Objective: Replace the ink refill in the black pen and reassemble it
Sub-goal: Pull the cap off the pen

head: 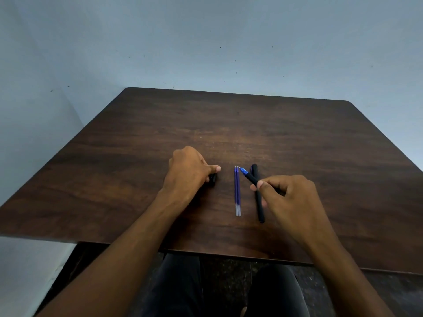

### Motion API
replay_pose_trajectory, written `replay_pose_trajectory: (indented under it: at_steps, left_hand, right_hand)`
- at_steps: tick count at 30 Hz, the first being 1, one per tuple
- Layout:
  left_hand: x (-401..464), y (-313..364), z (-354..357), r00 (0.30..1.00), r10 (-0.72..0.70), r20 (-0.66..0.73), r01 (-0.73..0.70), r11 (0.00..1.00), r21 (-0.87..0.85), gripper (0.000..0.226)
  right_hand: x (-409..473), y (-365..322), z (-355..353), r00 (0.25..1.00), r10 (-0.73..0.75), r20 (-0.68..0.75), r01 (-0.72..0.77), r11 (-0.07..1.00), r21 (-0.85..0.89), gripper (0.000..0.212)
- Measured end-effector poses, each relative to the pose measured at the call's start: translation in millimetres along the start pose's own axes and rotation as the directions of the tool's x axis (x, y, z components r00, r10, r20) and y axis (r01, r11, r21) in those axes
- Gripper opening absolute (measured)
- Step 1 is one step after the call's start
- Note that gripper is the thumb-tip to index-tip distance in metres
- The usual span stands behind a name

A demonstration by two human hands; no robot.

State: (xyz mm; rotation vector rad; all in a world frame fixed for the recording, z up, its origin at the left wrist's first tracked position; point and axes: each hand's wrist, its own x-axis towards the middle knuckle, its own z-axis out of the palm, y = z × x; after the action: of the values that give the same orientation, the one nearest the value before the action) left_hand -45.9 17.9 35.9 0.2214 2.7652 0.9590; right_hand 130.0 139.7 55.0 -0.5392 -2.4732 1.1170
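1. Surface: a dark wooden table (229, 124) with rounded far corners; grain runs across it; a worn, lighter patch shows near the middle; small pale specks lie on it beyond the hands.
2. Room: a pale blue-grey wall (206, 42) stands directly behind the table and along its left side; scattered dark marks dot the paint; dark speckled floor shows under the near edge.
3. Left hand (187, 170): fingers curled, thumb extended to the right; it grips a small black cap (212, 179) resting against the tabletop.
4. Right hand (290, 197): thumb and fingers pinch an uncapped black pen (250, 178), its blue-collared tip raised and pointing up-left.
5. Two blue refills (237, 193) lie side by side, touching, between the hands, tips toward the wall.
6. A second black pen (259, 207) lies flat just right of the refills, partly under the right hand.
7. Dark-trousered legs show below the table edge.
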Motion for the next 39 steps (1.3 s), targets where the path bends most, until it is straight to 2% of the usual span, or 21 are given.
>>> replay_pose_trajectory:
  at_steps: [6, 11, 16, 21, 24, 26, 28, 33, 36, 39]
  left_hand:
    - [3, -2, 2, 0.999, -0.041, -0.008, 0.041, 0.999, -0.011, 0.037]
    - [7, 1, -1, 0.989, -0.131, 0.072, 0.135, 0.99, -0.042, 0.035]
    - [7, -2, -4, 0.977, -0.162, 0.141, 0.179, 0.977, -0.115, 0.031]
    - [2, -9, -10, 0.99, -0.089, 0.106, 0.106, 0.981, -0.165, 0.027]
    - [-13, -13, -13, 0.996, 0.089, -0.023, -0.092, 0.972, -0.218, 0.017]
    - [-29, -13, -13, 0.971, 0.229, -0.06, -0.236, 0.906, -0.352, 0.007]
    - [-43, -14, -10, 0.951, 0.31, -0.01, -0.273, 0.82, -0.503, 0.014]
    - [-60, -11, 0, 0.933, 0.323, 0.159, -0.084, 0.626, -0.775, 0.023]
    - [-66, -8, 2, 0.903, 0.352, 0.245, 0.026, 0.525, -0.85, 0.027]
    - [-70, -6, 2, 0.874, 0.401, 0.273, 0.079, 0.436, -0.896, 0.026]
  right_hand:
    - [1, 2, 4, 1.0, 0.007, 0.014, -0.007, 1.0, 0.013, 0.031]
    - [2, 3, 6, 0.999, 0.021, 0.038, -0.022, 0.999, 0.037, 0.031]
    - [3, 4, 5, 0.999, 0.023, 0.039, -0.025, 0.998, 0.055, 0.031]
    - [3, 4, 7, 0.999, 0.018, 0.043, -0.021, 0.997, 0.073, 0.034]
    - [4, 4, 9, 1.0, 0.002, 0.028, -0.005, 0.996, 0.092, 0.043]
    - [5, 5, 12, 1.0, -0.001, 0.012, 0.0, 0.993, 0.116, 0.044]
    - [6, 7, 14, 1.0, 0.012, 0.012, -0.014, 0.986, 0.164, 0.041]
    - [8, 10, 20, 0.996, 0.04, 0.082, -0.063, 0.95, 0.307, 0.03]
    - [8, 10, 20, 0.993, 0.032, 0.117, -0.071, 0.936, 0.345, 0.03]
    - [7, 8, 18, 0.983, 0.043, 0.176, -0.114, 0.901, 0.418, 0.032]
